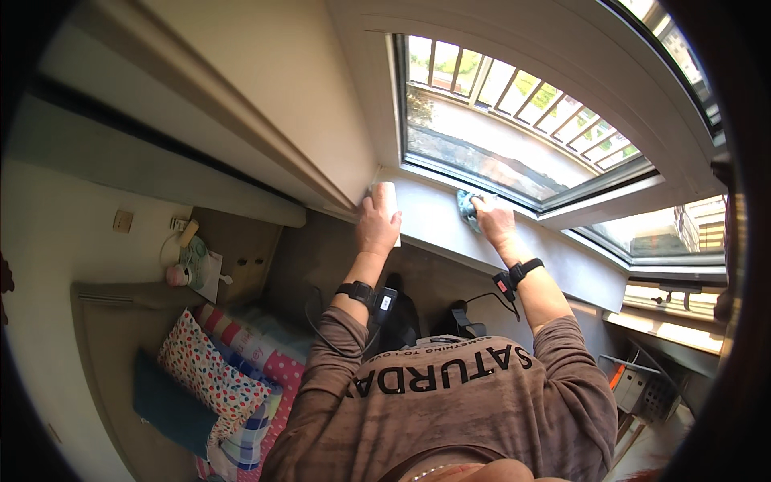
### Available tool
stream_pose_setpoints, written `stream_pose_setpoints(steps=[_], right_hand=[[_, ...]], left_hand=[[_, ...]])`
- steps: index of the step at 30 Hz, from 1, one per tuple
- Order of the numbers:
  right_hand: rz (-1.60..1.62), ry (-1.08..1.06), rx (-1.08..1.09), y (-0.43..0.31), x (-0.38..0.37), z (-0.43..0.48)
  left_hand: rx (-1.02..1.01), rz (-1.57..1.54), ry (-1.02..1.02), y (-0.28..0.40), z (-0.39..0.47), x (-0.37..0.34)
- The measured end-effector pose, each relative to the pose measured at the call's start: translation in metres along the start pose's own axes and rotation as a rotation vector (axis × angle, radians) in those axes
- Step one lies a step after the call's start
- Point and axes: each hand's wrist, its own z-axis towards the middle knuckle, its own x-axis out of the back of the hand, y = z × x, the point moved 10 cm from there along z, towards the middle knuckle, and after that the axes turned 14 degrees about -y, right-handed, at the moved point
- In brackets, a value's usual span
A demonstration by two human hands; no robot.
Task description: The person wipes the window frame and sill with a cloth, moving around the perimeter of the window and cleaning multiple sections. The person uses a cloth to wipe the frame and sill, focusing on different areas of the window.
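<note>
My left hand [378,228] is wrapped around a pale, roughly cylindrical object [386,194] at the left end of the white windowsill [427,212]. Most of its lower part is hidden behind the fingers, so its exact kind cannot be told. My right hand [495,222] grips a crumpled blue cloth [466,209] and presses it on the sill, close under the window frame [470,185]. Behind the sill, the window pane [500,144] shows bars outside.
A cream wall or panel [301,90] rises beside my left hand. Another window section [668,232] stands to the right. Patterned pillows [208,367] lie on a bed at lower left, near a bedside surface with a pink-lidded container [178,275]. A metal rack-like item [644,391] stands at lower right.
</note>
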Motion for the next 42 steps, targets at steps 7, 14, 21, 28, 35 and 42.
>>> stream_pose_setpoints(steps=[7, 14, 21, 28, 35, 42], right_hand=[[0.023, 0.001, -0.239, 0.093, -0.009, -0.090], [-0.035, -0.031, -0.471, 0.170, -0.006, -0.172], [0.208, 0.006, -0.468, 0.126, 0.047, -0.168], [0.315, 0.217, 0.010, -0.030, 0.075, 0.014], [0.148, 0.211, 0.119, -0.110, 0.046, 0.129], [0.057, 0.265, 0.093, -0.068, 0.039, 0.083]], left_hand=[[0.016, 0.060, -0.012, 0.007, 0.016, -0.002], [0.051, 0.098, -0.009, 0.009, 0.028, -0.004], [0.038, 0.079, 0.000, 0.017, 0.036, 0.001], [-0.012, 0.021, 0.029, 0.017, 0.038, 0.001], [-0.041, 0.056, 0.057, 0.016, 0.042, -0.003], [-0.038, 0.038, 0.022, 0.011, 0.044, -0.007]])
